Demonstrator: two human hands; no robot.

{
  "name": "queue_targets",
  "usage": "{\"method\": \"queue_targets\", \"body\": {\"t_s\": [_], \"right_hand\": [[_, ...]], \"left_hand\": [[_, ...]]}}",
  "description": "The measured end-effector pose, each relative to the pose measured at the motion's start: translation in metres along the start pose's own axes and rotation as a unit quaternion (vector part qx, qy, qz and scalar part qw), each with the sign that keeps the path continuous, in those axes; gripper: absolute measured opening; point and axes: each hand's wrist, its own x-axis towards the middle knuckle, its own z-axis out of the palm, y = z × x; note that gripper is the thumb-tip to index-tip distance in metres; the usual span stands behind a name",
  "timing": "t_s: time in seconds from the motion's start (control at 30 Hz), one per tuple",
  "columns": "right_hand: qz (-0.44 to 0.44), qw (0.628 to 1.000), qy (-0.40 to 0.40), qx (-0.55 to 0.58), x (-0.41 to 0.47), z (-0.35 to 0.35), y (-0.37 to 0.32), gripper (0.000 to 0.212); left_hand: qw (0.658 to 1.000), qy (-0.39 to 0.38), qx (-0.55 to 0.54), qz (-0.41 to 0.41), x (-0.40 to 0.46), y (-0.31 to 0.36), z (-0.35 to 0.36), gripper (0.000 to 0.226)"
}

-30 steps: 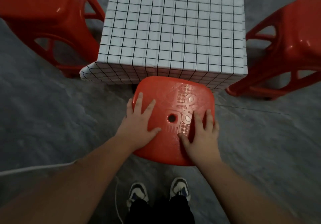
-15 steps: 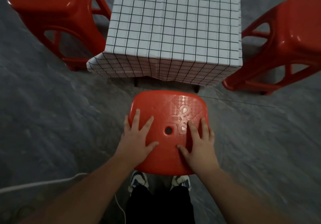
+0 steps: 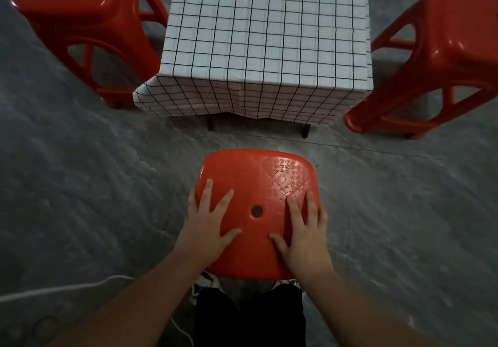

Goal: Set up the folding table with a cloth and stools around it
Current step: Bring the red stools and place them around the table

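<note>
Left hand: the left hand (image 3: 208, 228) lay flat on the near-left part of the seat, fingers straight and spread, thumb out toward the centre hole; it pressed down and gripped nothing.
Right hand: the right hand (image 3: 304, 235) lay flat in the same way on the near-right part of the seat, fingers fanned over the embossed pattern, holding nothing.
Near stool: the red stool (image 3: 258, 185) stood directly before the person, its seat under both palms, apart from the table with a strip of bare floor between them.
Table: the folding table (image 3: 305, 130) showed only two dark legs below the checked cloth (image 3: 266, 36), which was draped over the top and hung down the near side.
Side stools: a left stool (image 3: 80, 23) and a right stool (image 3: 436, 58) stood just beside the table's two flanks.
Floor: grey floor (image 3: 80, 185), with a white cord (image 3: 54, 290) across the near left.
Step in hand: by my judgement, placing the near-side stool; cloth and side stools looked done.
Next move: likely a level push forward toward the table edge, keeping the stool square to the cloth.
</note>
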Motion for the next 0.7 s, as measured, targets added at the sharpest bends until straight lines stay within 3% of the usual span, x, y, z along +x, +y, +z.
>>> {"method": "queue_targets", "body": {"t_s": [0.7], "right_hand": [[0.016, 1.0, 0.003, 0.003, 0.014, 0.0, -0.017, 0.089]], "left_hand": [[1.0, 0.018, -0.011, 0.008, 0.018, -0.01, -0.018, 0.091]]}}
